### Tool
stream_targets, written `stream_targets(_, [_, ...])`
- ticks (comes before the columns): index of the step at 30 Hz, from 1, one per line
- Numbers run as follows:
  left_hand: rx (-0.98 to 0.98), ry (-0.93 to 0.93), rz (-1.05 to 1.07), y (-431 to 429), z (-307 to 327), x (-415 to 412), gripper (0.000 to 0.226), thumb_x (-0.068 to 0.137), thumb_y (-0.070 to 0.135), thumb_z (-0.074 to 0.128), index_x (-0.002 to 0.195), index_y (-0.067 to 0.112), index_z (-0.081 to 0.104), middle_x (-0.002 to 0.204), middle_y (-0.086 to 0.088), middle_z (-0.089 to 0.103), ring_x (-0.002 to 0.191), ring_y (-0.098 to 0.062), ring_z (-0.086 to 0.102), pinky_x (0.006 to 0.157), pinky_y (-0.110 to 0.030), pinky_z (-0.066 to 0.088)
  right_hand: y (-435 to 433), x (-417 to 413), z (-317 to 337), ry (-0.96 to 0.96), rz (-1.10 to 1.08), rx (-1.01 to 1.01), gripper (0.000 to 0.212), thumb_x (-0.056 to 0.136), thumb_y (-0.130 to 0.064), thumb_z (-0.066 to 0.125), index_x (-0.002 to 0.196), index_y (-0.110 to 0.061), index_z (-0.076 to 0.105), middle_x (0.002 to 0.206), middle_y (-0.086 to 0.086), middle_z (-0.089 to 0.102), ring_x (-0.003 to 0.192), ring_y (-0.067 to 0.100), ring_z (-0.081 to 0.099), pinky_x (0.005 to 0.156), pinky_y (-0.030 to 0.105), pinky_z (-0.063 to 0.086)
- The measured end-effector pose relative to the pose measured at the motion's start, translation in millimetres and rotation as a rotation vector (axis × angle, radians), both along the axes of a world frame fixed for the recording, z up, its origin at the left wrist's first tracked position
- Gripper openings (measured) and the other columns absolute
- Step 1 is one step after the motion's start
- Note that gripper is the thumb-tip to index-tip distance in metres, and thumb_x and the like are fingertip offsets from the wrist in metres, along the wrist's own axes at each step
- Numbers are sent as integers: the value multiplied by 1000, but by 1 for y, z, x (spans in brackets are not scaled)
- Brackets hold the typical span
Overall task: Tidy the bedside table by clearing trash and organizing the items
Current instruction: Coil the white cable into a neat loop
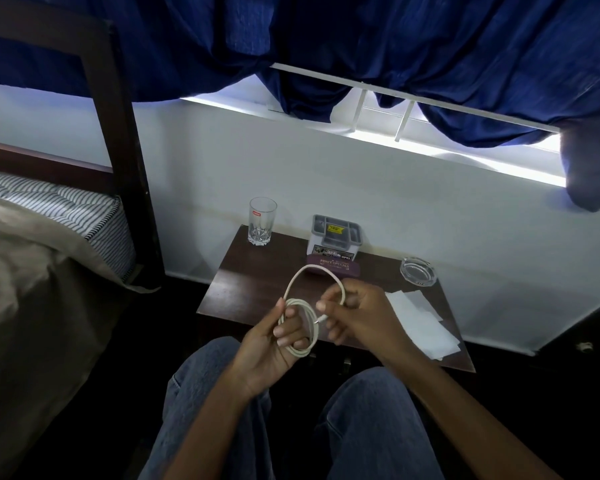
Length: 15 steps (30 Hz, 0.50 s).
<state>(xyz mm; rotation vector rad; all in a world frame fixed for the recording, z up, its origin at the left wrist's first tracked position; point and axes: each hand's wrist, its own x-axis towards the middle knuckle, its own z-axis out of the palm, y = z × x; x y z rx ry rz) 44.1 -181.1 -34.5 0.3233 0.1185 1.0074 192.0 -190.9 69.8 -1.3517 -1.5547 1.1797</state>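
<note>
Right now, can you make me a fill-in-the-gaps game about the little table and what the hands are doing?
1. The left hand and the right hand hold a looped white ____.
2. The tall clear drinking glass stands at the back ____ corner of the dark wooden bedside table.
3. The flat white paper tissues lie on the table's ____ side.

Missing words: cable; left; right.

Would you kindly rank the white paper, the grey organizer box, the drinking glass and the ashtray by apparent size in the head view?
1. white paper
2. grey organizer box
3. drinking glass and ashtray: too alike to rank.
The paper lies nearest the camera, which may flatter it.
</note>
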Motion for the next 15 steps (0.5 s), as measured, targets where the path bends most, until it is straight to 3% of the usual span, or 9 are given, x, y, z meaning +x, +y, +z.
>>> stream_targets(4, [-59,17,27,-5,6,6,28,87,32,54,71,9,57,49,5,41,42,-6,41,54,-22,47,-2,-5,-24,-212,-141,241,24,77,-14,73,69,-10,51,57,6,60,50,20,58,52,34,53])
stream_targets(7, [-109,45,73,-10,11,11,36,93,32,41,70,8,57,47,5,40,42,-6,41,53,-22,48,-3,-4,-37,-475,-149,480,29,77,-31,70,64,-17,48,49,-11,44,47,5,43,52,22,39])
stream_targets(10, [-166,42,101,-14,16,18,37,90,32,41,67,8,57,43,5,41,41,-6,45,53,-21,47,-5,-4,-44,-677,-194,695,36,80,-45,57,60,-19,43,51,-13,35,48,5,32,47,17,27])
stream_targets(13, [-219,-34,112,-14,14,21,32,89,29,52,67,7,59,40,5,44,43,-7,52,54,-22,53,-7,-3,-51,-664,-194,797,39,86,-45,50,59,-19,39,57,-12,33,56,3,30,50,22,30])
stream_targets(15, [-188,-110,93,-12,10,17,23,83,25,62,69,7,60,43,5,46,47,-7,54,59,-23,54,-4,-2,-50,-597,-89,762,37,91,-42,45,62,-19,42,63,-12,35,58,3,33,51,22,33])
